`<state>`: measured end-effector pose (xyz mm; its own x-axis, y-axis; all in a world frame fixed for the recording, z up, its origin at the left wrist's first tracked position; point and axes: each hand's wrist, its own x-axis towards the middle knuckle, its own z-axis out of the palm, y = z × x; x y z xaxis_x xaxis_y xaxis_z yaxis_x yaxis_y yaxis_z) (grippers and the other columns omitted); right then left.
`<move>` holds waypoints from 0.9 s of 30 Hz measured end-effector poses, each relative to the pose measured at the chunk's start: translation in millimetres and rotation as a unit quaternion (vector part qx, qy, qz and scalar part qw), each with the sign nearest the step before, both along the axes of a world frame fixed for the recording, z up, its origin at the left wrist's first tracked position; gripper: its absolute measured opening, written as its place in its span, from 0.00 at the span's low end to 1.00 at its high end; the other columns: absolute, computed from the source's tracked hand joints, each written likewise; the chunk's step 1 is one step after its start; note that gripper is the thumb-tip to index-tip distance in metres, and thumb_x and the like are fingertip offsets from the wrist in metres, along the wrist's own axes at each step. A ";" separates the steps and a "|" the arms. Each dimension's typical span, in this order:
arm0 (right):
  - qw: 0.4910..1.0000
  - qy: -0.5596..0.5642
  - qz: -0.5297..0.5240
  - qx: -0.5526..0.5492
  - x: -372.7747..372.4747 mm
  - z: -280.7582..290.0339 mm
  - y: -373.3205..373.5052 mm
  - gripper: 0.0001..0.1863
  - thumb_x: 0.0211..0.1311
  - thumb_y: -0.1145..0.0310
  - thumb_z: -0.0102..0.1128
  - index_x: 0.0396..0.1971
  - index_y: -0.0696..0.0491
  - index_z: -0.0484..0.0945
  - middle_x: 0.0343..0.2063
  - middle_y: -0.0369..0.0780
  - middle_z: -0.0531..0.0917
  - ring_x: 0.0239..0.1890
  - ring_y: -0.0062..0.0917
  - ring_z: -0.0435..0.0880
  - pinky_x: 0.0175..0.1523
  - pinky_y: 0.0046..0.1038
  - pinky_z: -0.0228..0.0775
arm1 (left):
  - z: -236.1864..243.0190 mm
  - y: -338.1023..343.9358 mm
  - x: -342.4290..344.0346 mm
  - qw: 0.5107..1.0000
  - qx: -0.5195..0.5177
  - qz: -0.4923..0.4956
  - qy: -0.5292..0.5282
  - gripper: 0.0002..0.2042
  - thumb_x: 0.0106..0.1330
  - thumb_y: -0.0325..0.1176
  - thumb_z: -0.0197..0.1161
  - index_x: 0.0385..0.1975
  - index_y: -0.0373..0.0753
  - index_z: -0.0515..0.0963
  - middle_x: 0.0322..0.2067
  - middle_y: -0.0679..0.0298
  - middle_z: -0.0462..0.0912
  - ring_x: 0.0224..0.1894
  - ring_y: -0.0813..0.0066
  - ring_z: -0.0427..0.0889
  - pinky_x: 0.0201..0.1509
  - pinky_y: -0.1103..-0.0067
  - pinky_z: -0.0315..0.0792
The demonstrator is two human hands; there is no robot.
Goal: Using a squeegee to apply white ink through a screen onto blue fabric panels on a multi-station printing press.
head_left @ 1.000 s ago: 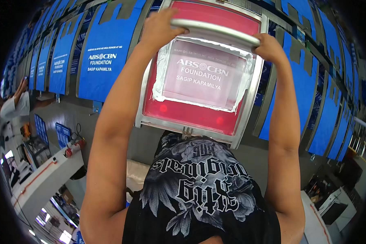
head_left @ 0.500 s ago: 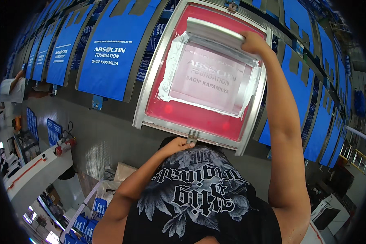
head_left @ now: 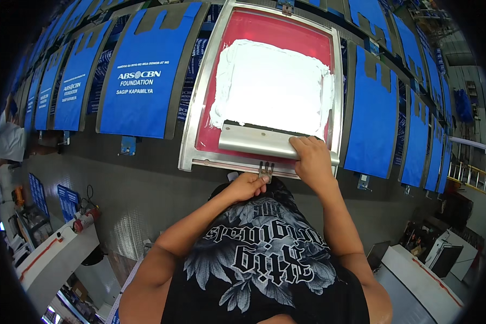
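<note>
A metal-framed printing screen (head_left: pixel 216 163) lies in front of me, its mesh red (head_left: pixel 278 24) around the border. White ink (head_left: pixel 275 81) covers the middle in a thick, rough-edged patch. Along the near side of that patch rests a long metal squeegee (head_left: pixel 256 141). My right hand (head_left: pixel 312 159) is closed around its right part, with the fingers over the top. At the middle of the frame's near edge, my left hand (head_left: pixel 245 186) pinches a small pronged metal bracket (head_left: pixel 266 168).
Blue bags lie on grey boards in rows to the left (head_left: pixel 143 105) and right (head_left: pixel 370 135), close beside the screen. White counters stand behind at lower left (head_left: pixel 54 245) and lower right (head_left: pixel 426 275). A yellow ladder (head_left: pixel 468 177) is at far right. White clothing (head_left: pixel 11 137) of another person shows at far left.
My right hand has drawn the squeegee from the screen's far end to its near end. White ink now covers the lettering that showed through the mesh. My left hand stays on the bracket.
</note>
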<state>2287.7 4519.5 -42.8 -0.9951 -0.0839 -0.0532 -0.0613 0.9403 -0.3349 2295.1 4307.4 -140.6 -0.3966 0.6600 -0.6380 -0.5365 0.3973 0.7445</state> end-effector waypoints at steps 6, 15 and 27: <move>0.998 -0.011 -0.047 0.051 -17.7 -0.2 54.8 0.20 0.40 0.69 0.64 0.39 0.50 0.78 0.35 0.42 0.81 0.43 0.35 0.77 0.57 0.41 0.57 | -22.5 -1.3 0.6 0.986 -0.148 -0.057 0.041 0.26 0.65 0.55 0.50 0.18 0.37 0.78 0.14 0.65 0.74 0.18 0.77 0.72 0.24 0.80 0.66; 0.989 -0.051 -0.065 -0.126 -24.8 -33.7 114.9 0.20 0.36 0.74 0.66 0.37 0.55 0.80 0.34 0.47 0.82 0.37 0.40 0.81 0.44 0.31 0.72 | -32.8 -5.0 8.4 0.993 -0.105 -0.028 0.039 0.26 0.65 0.56 0.50 0.23 0.36 0.79 0.16 0.66 0.75 0.20 0.77 0.73 0.25 0.80 0.67; 0.914 -0.070 -0.192 -0.350 -10.6 -61.4 130.6 0.18 0.42 0.75 0.67 0.38 0.59 0.77 0.31 0.38 0.82 0.37 0.19 0.77 0.45 0.23 0.68 | -6.1 -24.2 9.9 0.967 -0.094 -0.106 0.213 0.22 0.63 0.51 0.57 0.30 0.34 0.79 0.25 0.57 0.80 0.29 0.69 0.78 0.36 0.75 0.71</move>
